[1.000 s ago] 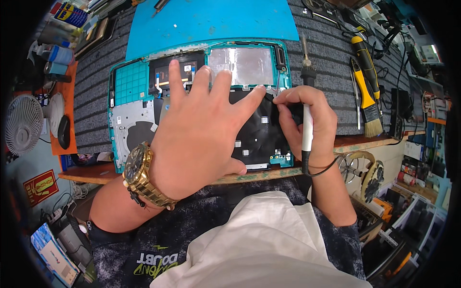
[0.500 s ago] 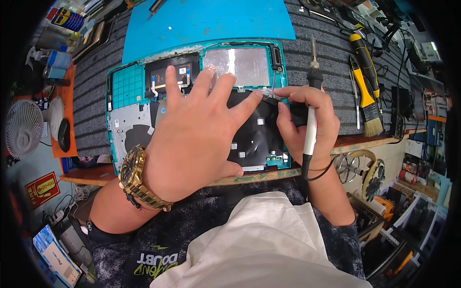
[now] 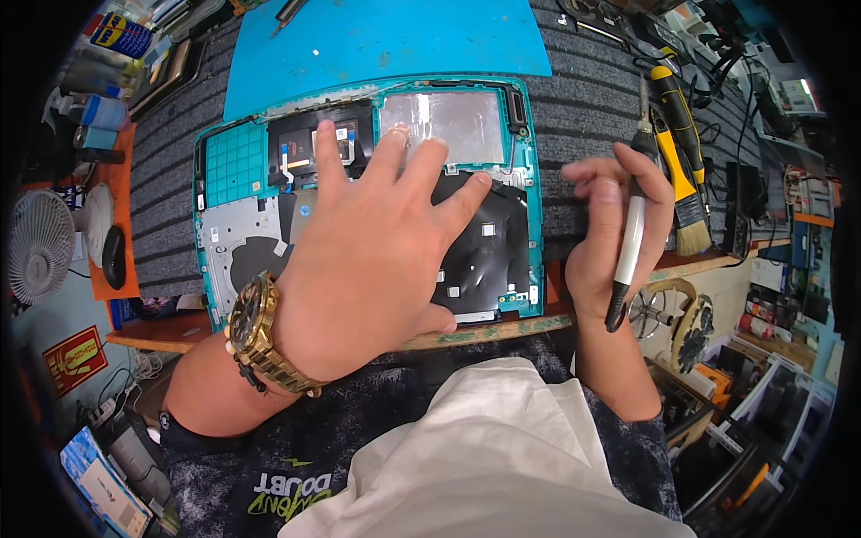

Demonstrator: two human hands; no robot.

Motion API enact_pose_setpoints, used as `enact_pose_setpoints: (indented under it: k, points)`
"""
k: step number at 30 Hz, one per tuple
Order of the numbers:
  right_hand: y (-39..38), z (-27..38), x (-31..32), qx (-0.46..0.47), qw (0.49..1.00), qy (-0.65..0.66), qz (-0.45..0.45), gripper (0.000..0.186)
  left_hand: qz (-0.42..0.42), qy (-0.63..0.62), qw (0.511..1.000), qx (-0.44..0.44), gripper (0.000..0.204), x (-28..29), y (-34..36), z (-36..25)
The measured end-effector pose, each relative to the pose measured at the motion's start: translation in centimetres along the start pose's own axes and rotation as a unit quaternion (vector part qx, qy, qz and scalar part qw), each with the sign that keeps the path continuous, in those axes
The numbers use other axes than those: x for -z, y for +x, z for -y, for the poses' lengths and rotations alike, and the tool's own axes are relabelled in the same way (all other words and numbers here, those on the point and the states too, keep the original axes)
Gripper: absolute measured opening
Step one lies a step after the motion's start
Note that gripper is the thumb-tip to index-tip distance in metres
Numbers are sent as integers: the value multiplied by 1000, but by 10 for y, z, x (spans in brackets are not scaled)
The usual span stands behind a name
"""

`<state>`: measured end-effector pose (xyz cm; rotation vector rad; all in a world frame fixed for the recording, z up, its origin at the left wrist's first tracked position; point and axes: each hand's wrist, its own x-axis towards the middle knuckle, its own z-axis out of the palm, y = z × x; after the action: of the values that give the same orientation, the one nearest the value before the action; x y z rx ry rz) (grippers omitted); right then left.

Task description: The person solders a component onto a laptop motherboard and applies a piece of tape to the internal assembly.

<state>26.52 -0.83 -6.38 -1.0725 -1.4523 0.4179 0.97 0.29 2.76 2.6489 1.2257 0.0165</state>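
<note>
Head view: gripped in the right hand (image 3: 603, 238), a white soldering iron (image 3: 630, 247). On the desk (image 3: 489, 333), under the spread fingers (image 3: 329, 152) of the left hand (image 3: 368, 242), a teal laptop shell (image 3: 238, 157). Seems already opened, not closed up yet.

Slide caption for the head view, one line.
Left hand spread over an opened teal laptop chassis; right hand, beside it, holds a white-handled soldering iron.

White fan (image 3: 42, 247) far left, yellow-handled brush (image 3: 686, 190) at right, red sign (image 3: 75, 357) lower left
</note>
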Motion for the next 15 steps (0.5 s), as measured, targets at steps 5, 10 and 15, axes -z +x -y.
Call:
enact_pose_setpoints:
  k: [5, 10, 15]
  points:
    - [9, 8, -8, 53, 990, -94, 93, 54, -4, -3, 1000, -8, 121, -1, 0, 2]
    - [27, 12, -18, 4, 973, -148, 175, 55, 14, -4, 1000, -1, 119, 0, -1, 3]
    - [33, 11, -17, -13, 977, -144, 159, 49, 7, -25, 1000, 4, 117, -2, -1, 4]
